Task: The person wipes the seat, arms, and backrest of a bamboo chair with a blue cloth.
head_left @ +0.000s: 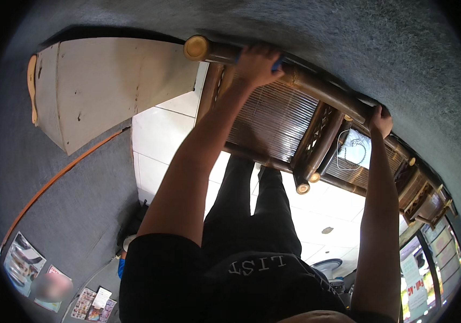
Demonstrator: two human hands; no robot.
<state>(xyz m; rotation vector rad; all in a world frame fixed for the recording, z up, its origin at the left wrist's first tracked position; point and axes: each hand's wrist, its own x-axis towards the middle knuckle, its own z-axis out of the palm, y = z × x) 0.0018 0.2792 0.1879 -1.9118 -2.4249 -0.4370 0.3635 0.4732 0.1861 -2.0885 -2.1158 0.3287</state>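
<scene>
A bamboo bench (273, 117) with a dark glossy slatted seat stands against the grey wall before me. My left hand (258, 66) presses something blue (277, 64), perhaps a cloth, onto the thick bamboo top rail (315, 87) of its back. Most of the blue thing is hidden under the palm and fingers. Farther right, my right hand (380, 121) is closed around the same rail near its right end. A white packet (355, 147) with a dark beaded string and a thin white cord lies on the adjoining bamboo seat, partly behind my right forearm.
A pale wooden cabinet (105, 80) stands left of the bench. More bamboo seats (420, 189) run along the wall to the right. Behind me are a pedestal fan (327, 266) and glass door panels (416, 278) bearing writing. Posters (24, 262) hang on the left wall; white tiles (161, 129) cover the floor.
</scene>
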